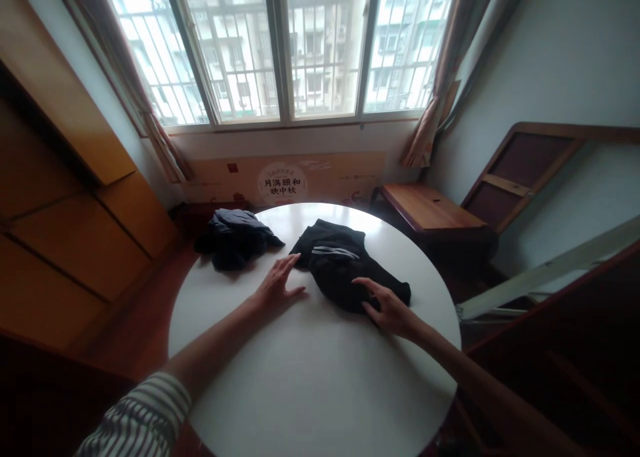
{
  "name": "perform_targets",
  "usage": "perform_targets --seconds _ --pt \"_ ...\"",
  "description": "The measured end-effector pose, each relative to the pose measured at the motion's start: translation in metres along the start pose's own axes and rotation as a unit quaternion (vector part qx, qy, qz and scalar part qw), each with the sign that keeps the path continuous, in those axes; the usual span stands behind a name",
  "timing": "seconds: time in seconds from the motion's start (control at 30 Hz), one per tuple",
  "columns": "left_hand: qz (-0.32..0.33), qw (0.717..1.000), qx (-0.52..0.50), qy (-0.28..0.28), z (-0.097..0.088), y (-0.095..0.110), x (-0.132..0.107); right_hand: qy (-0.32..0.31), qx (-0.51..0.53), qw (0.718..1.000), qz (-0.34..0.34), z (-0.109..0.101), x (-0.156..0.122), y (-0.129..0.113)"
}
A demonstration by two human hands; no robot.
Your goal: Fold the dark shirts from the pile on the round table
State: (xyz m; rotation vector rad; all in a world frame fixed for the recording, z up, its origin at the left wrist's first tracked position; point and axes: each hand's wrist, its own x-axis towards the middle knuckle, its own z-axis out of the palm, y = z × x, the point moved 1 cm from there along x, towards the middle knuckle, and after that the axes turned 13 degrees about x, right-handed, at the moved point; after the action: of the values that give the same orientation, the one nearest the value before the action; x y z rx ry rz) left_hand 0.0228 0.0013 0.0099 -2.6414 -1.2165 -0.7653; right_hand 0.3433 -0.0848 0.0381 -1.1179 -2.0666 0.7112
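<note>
A black garment with pale stripes lies partly folded on a round white table. Its exact kind I cannot make out. My left hand is beside its left edge, fingers stretched out and thumb apart, with the fingertips at the cloth. Over the garment's near right part is my right hand, its index finger and thumb spread apart at the fabric. Neither hand visibly grips the cloth. Farther left on the table sits a crumpled heap of dark clothing, grey-blue on top, away from both hands.
A wooden bench stands beyond the table at the right. Orange-brown cabinets line the left side. Under the barred window, a long printed cardboard panel leans at the wall. A pale slanted rail is at the right.
</note>
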Motion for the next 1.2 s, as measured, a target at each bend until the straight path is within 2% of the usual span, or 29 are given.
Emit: perform_targets --seconds 0.07,0.17,0.23,0.3,0.37,0.43,0.57,0.63,0.7,0.8,0.87,0.97,1.03,1.1,1.13,1.17,1.2 --pt "0.036 0.999 0.000 -0.040 0.005 0.007 0.008 -0.054 0.004 0.997 -0.052 0.011 0.002 -0.018" --pt "0.060 0.995 0.001 -0.080 0.012 0.018 0.023 -0.062 -0.020 0.994 -0.083 0.020 0.004 -0.034" --pt "0.056 0.996 -0.003 -0.064 0.010 0.023 0.033 -0.037 -0.038 0.996 -0.069 0.018 0.004 -0.034" --pt "0.049 0.998 -0.023 -0.034 0.000 0.027 0.041 -0.027 -0.043 0.999 -0.013 0.012 0.001 -0.029" --pt "0.030 0.998 -0.052 -0.016 -0.018 0.031 0.045 -0.024 -0.014 0.998 0.056 0.001 -0.005 -0.026" --pt "-0.001 0.997 -0.078 -0.018 -0.043 0.035 0.047 -0.017 0.058 0.995 0.082 -0.014 -0.012 -0.030" --pt "-0.054 0.986 -0.155 -0.035 -0.100 0.040 0.051 0.075 0.183 0.980 0.034 -0.057 -0.021 -0.052" --pt "-0.093 0.973 -0.211 -0.022 -0.123 0.037 0.059 0.125 0.180 0.976 0.011 -0.078 -0.018 -0.059" --pt "-0.133 0.964 -0.227 0.027 -0.137 0.028 0.069 0.173 0.131 0.976 -0.009 -0.091 -0.010 -0.057" --pt "-0.164 0.965 -0.167 0.116 -0.137 0.008 0.079 0.220 0.048 0.974 -0.021 -0.094 0.007 -0.035" --pt "-0.173 0.966 -0.133 0.138 -0.127 -0.003 0.080 0.187 0.038 0.982 -0.009 -0.087 0.016 -0.016" --pt "-0.184 0.963 -0.138 0.139 -0.113 -0.012 0.070 0.139 0.070 0.988 0.017 -0.076 0.022 0.004" --pt "-0.191 0.960 -0.147 0.141 -0.109 -0.015 0.061 0.170 0.099 0.980 0.026 -0.070 0.019 0.003" --pt "-0.197 0.961 -0.126 0.148 -0.110 -0.018 0.053 0.209 0.149 0.966 0.040 -0.064 0.012 -0.010" --pt "-0.201 0.963 -0.103 0.150 -0.111 -0.021 0.050 0.210 0.191 0.957 0.054 -0.060 0.007 -0.020" --pt "-0.205 0.964 -0.077 0.150 -0.111 -0.023 0.048 0.189 0.243 0.949 0.070 -0.055 0.002 -0.030" --pt "-0.209 0.965 -0.057 0.148 -0.111 -0.026 0.048 0.142 0.301 0.940 0.080 -0.050 -0.002 -0.039"
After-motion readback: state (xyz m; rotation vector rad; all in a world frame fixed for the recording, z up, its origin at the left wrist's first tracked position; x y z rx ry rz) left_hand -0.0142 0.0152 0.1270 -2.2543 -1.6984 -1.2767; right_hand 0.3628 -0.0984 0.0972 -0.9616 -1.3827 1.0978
